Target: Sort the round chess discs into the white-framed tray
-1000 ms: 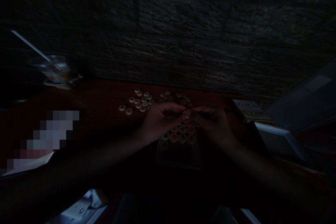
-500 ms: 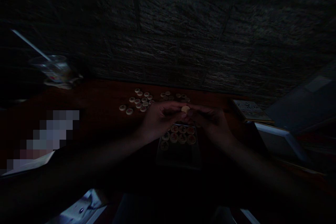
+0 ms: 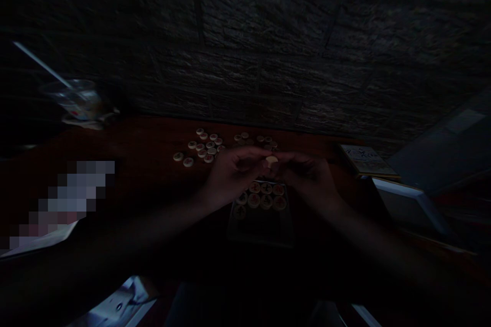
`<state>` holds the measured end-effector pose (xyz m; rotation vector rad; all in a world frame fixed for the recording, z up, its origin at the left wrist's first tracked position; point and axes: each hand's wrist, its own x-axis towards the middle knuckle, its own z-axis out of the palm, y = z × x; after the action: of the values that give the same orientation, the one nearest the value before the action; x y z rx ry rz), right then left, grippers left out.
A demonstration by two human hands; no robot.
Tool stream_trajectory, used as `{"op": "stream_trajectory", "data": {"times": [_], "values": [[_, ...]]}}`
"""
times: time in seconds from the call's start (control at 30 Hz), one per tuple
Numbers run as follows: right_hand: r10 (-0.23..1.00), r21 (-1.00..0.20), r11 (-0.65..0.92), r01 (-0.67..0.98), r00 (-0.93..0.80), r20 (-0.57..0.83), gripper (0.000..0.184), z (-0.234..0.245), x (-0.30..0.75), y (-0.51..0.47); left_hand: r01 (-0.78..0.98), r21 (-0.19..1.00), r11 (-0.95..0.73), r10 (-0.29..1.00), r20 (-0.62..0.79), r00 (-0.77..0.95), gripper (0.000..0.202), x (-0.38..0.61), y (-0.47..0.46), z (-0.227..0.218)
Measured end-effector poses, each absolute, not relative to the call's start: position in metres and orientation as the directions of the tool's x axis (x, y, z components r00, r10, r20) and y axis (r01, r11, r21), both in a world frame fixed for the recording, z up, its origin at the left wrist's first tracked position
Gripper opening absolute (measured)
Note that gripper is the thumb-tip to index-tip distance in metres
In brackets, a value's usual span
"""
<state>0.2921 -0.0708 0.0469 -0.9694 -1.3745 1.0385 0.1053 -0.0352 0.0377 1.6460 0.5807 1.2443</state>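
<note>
Between the fingertips of both hands is a round pale Chinese chess piece (image 3: pixel 271 160). My left hand (image 3: pixel 233 171) pinches it from the left, and my right hand (image 3: pixel 307 171) from the right, with thumbs and fingers closed. Below them lies an open shallow box (image 3: pixel 261 232), holding rows of similar pieces (image 3: pixel 266 202) with red or dark characters. My hands cover the box's far part. Beyond my left hand, several loose chess pieces (image 3: pixel 201 146) are scattered on the dark red-brown table (image 3: pixel 141 138). A few more pieces (image 3: pixel 264 139) lie behind my fingers, partly hidden.
A stone-block wall (image 3: pixel 249 51) rises behind the table. On the left stands a clear plastic cup (image 3: pixel 79 99) with a straw. A flat printed box (image 3: pixel 366 159) and a light-rimmed tray or lid (image 3: pixel 412 209) lie at the right. The scene is very dark.
The chess piece has tilted or turned slightly between my fingertips. Both hands stay in nearly the same place, and the other pieces have not moved.
</note>
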Motion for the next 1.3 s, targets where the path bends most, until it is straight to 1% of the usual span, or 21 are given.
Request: {"op": "stream_trajectory", "data": {"times": [0.13,0.27,0.37,0.5,0.63,0.73,0.8,0.9,0.97,1.1,1.2,1.3], "values": [[0.956,-0.957,0.289,0.021,-0.068,0.287,0.019,0.047,0.292,-0.07,-0.143,0.878,-0.456,0.792,0.474,0.385,0.021,0.106,-0.035,0.034],[0.947,-0.95,0.312,0.001,-0.078,0.311,0.017,0.045,0.293,-0.067,-0.108,0.875,-0.473,0.788,0.474,0.393,0.019,0.107,-0.037,0.036],[0.948,-0.949,0.314,0.021,-0.062,0.312,0.019,0.046,0.292,-0.067,-0.081,0.868,-0.49,0.775,0.476,0.415,0.019,0.107,-0.039,0.038],[0.959,-0.957,0.283,0.062,-0.04,0.281,0.019,0.049,0.29,-0.069,-0.113,0.881,-0.459,0.769,0.458,0.447,0.024,0.106,-0.038,0.036],[0.967,-0.964,0.256,0.073,-0.016,0.255,0.018,0.05,0.291,-0.07,-0.142,0.898,-0.416,0.791,0.435,0.43,0.024,0.106,-0.037,0.034],[0.956,-0.952,0.293,0.09,-0.006,0.294,0.014,0.048,0.292,-0.07,-0.132,0.897,-0.421,0.805,0.437,0.402,0.026,0.106,-0.035,0.034],[0.933,-0.927,0.359,0.108,-0.024,0.358,0.017,0.046,0.293,-0.071,-0.111,0.893,-0.436,0.813,0.444,0.376,0.027,0.106,-0.035,0.034],[0.873,-0.853,0.485,0.194,-0.057,0.484,0.022,0.044,0.295,-0.072,-0.095,0.895,-0.437,0.825,0.44,0.355,0.029,0.106,-0.034,0.034],[0.828,-0.778,0.551,0.302,-0.079,0.555,0.023,0.044,0.297,-0.072,-0.1,0.914,-0.394,0.844,0.402,0.356,0.029,0.106,-0.035,0.036],[0.712,-0.558,0.653,0.513,-0.163,0.684,0.024,0.046,0.301,-0.073,-0.162,0.959,-0.233,0.873,0.28,0.4,0.029,0.107,-0.038,0.043],[0.632,-0.418,0.709,0.568,-0.249,0.734,0.027,0.048,0.303,-0.073,-0.202,0.965,-0.164,0.863,0.24,0.444,0.025,0.108,-0.038,0.046],[0.594,-0.358,0.731,0.581,-0.283,0.753,0.032,0.048,0.304,-0.073,-0.28,0.954,-0.111,0.863,0.232,0.448,0.024,0.109,-0.037,0.045]]}}
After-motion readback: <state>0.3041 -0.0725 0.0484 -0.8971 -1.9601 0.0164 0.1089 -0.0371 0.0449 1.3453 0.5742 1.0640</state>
